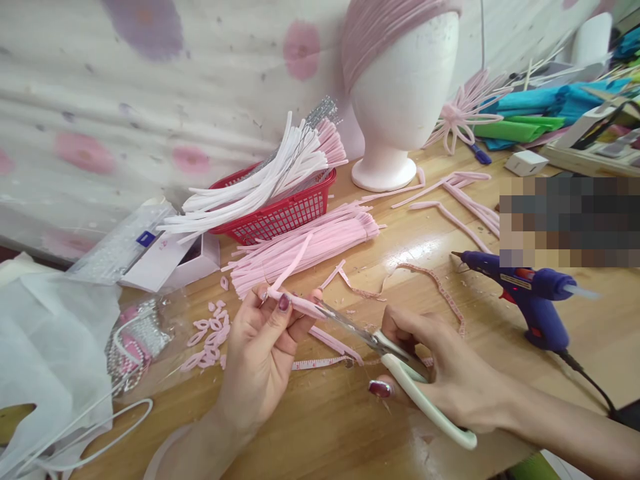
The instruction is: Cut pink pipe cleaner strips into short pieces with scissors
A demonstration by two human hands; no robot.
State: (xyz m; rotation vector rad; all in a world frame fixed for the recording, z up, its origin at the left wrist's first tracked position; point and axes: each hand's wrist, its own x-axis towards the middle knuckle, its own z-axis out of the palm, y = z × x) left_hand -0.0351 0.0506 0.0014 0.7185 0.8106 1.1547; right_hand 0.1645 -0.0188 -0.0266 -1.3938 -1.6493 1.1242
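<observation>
My left hand (267,347) pinches a folded pink pipe cleaner (300,305) between thumb and fingers, one end sticking up. My right hand (435,367) is closed on scissors (425,400) with pale green handles; their blades reach the right end of the pink piece. Whether the blades touch it is too small to tell. Just beyond my left hand lies a bundle of pink pipe cleaners (320,247). Small pink loops (210,340) lie left of that hand. A pink strip (335,343) and a measuring tape (320,364) lie under the blades.
A red basket (280,223) of white and pink pipe cleaners stands behind the bundle. Further back is a white foam head (405,100). A blue glue gun (535,293) lies at the right, its cord trailing frontward. Plastic bags (45,353) and a white box (200,263) are at the left.
</observation>
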